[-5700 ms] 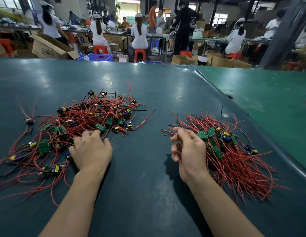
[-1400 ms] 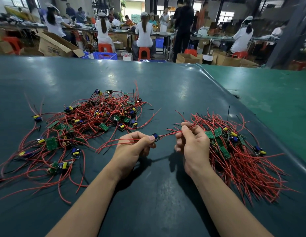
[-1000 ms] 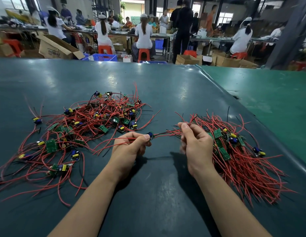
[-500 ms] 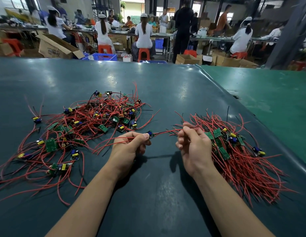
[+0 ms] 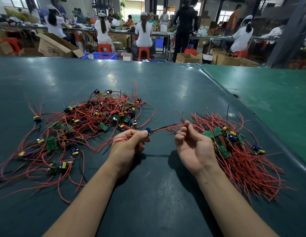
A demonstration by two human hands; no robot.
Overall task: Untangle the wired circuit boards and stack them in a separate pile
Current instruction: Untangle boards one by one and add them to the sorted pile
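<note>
1. Dark green matting covers the bench (image 5: 166, 194); people in white sit at far benches on orange stools
2. Left hand (image 5: 130, 147) pinches a small circuit board (image 5: 148, 131) with a blue capacitor, red wires trailing left from the fist
3. Right hand (image 5: 193, 146), palm up with fingers curled, pinches that board's red and black leads (image 5: 167, 127)
4. Tangled pile (image 5: 76, 130) of green boards and red wires lies left
5. Sorted pile (image 5: 237, 151), wires running roughly parallel, lies just right of the right hand
</note>
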